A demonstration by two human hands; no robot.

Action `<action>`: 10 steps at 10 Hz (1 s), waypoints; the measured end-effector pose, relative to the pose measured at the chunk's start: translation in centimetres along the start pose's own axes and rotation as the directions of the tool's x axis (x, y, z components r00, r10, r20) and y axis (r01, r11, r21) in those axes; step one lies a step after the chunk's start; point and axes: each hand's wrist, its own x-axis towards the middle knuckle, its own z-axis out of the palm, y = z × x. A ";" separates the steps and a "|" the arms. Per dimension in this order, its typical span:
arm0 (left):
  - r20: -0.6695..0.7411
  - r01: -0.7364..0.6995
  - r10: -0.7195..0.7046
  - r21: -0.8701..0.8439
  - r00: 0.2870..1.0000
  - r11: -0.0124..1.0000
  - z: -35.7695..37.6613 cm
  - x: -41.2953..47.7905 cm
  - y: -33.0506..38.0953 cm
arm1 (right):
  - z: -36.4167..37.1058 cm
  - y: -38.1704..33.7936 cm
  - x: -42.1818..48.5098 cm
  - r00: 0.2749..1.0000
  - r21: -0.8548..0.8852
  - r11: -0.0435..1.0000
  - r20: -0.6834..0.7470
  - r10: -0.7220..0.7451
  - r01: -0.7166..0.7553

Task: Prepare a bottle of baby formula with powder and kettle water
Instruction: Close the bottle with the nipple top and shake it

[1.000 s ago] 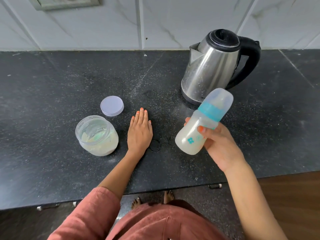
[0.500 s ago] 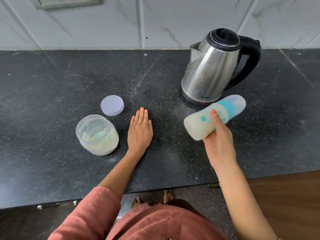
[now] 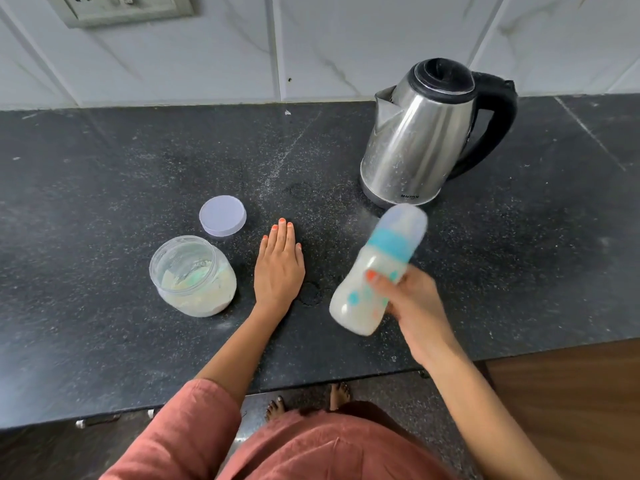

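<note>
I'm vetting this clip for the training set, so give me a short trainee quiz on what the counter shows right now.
1. True or false: the lid lies on the counter, off the jar.
2. The right hand grips: A. a spoon B. the bottle C. a cup.
3. Fill in: the left hand lies ____ on the counter.
Key: 1 true; 2 B; 3 flat.
</note>
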 end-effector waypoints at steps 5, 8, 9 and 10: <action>0.003 0.001 -0.001 0.004 1.000 1.000 -0.1 0.0 0.1 | -0.3 -0.4 0.4 1.000 0.024 1.000 0.017 0.018 -0.019; 0.007 -0.002 0.002 -0.003 1.000 1.000 -0.1 0.1 0.1 | 0.2 0.1 -0.5 0.990 -0.176 0.984 0.129 0.054 -0.031; 0.004 -0.002 0.002 -0.005 1.000 1.000 -0.1 0.0 0.1 | 0.0 -0.7 0.4 0.999 0.014 1.000 0.046 0.006 -0.006; 0.001 -0.001 0.001 -0.002 1.000 1.000 -0.1 0.0 0.1 | 0.1 -1.2 1.7 0.989 0.382 0.922 -0.149 -0.006 0.063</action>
